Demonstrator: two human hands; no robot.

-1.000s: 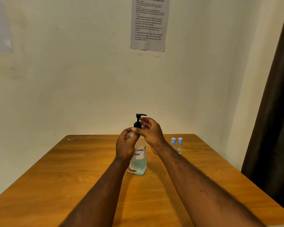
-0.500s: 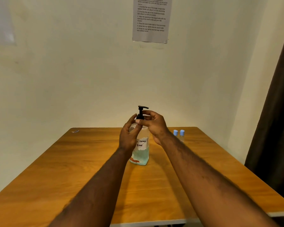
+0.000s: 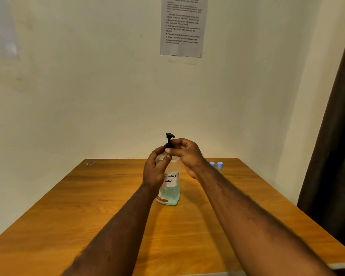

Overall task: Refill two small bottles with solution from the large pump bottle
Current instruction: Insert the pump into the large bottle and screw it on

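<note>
The large pump bottle [image 3: 170, 193] stands upright in the middle of the wooden table [image 3: 88, 206]; it is clear, holds pale blue liquid and carries a handwritten white label. My left hand [image 3: 156, 170] grips its shoulder from the left. My right hand [image 3: 184, 154] pinches the black pump collar [image 3: 168, 145] at the neck, and the pump head sticks up above my fingers. Two small bottles with blue caps [image 3: 216, 165] stand side by side at the back right of the table, partly hidden behind my right wrist.
A printed instruction sheet [image 3: 182, 26] hangs on the wall above the table. A dark curtain [image 3: 335, 146] runs down the right side. A small scrap [image 3: 90, 163] lies at the table's far left corner. The near table edge shows at bottom right.
The pump head has turned, its nozzle now pointing more toward the camera. Both hands stay on the bottle. The camera view has tilted upward.
</note>
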